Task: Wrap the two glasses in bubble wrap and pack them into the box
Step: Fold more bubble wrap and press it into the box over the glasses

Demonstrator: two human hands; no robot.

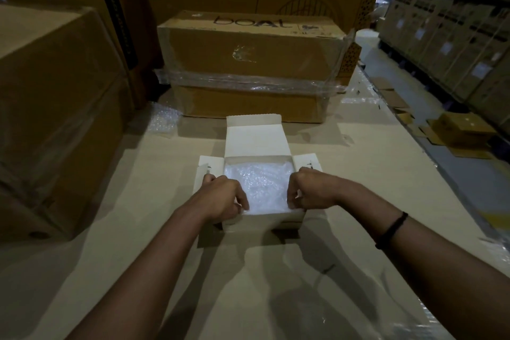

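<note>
A small white cardboard box (256,141) stands open on the cardboard-covered work surface, its lid flap raised at the back and side flaps spread. Bubble wrap (262,182) fills its inside; the glasses are hidden under the wrap. My left hand (223,197) grips the box's front left corner, fingers curled over the rim next to the left flap. My right hand (309,189) grips the front right corner the same way, thumb at the rim.
A taped "boAt" carton (248,63) sits just behind the box. A tall stack of brown cartons (55,119) walls the left. A loose piece of bubble wrap (162,119) lies at back left. An aisle and shelves of boxes (455,36) run on the right.
</note>
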